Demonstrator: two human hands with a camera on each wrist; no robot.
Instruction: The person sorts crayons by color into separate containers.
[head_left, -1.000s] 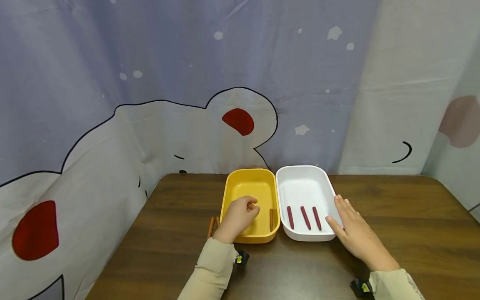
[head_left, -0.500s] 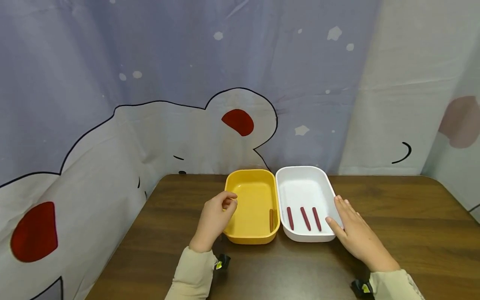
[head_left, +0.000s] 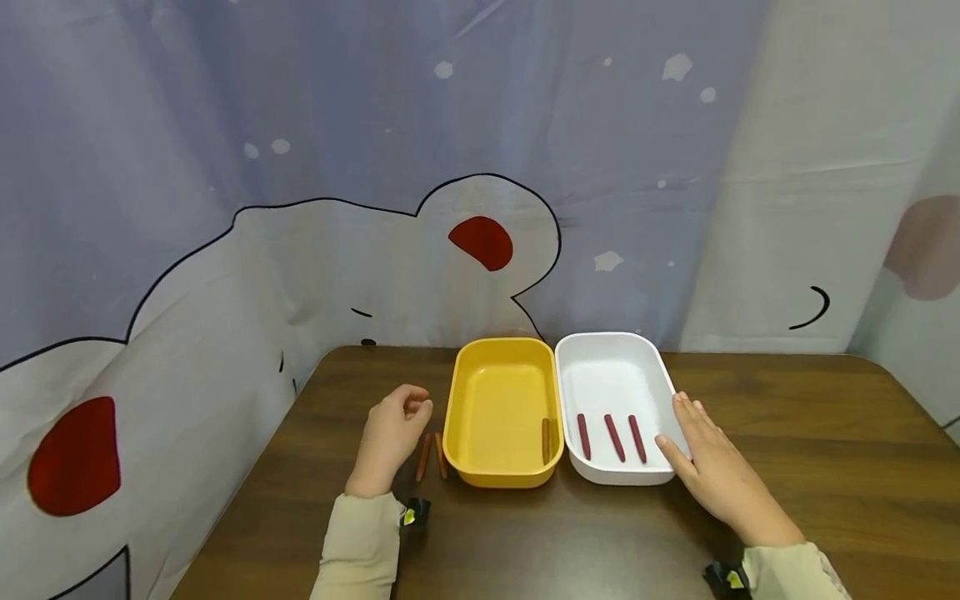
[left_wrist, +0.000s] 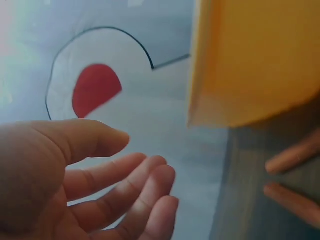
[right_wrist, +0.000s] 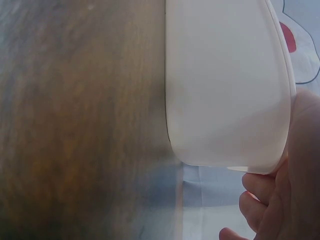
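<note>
My left hand (head_left: pixel 390 437) hovers over the table left of the yellow tray, its fingers loosely bent. In the left wrist view, nothing lies between that thumb and the fingers (left_wrist: pixel 157 182). Two orange-brown crayon-like sticks (head_left: pixel 424 457) lie on the table between this hand and the yellow tray (head_left: pixel 495 480). One brown stick (head_left: pixel 546 442) lies inside that tray at its right wall. Three dark red sticks (head_left: pixel 615 438) lie side by side in the white tray (head_left: pixel 622 477). My right hand (head_left: pixel 723 479), fingers extended, rests against the white tray's right rim.
Both trays stand side by side near the back edge of the wooden table (head_left: pixel 570 550). Behind them hangs a printed cloth (head_left: pixel 637 167) with white and blue-grey areas and red patches. Black wrist cameras (head_left: pixel 415 512) sit on both sleeves.
My left hand has moved left from above the yellow tray, past its left rim, to beyond the two orange-brown sticks. The right hand stays at the white tray.
</note>
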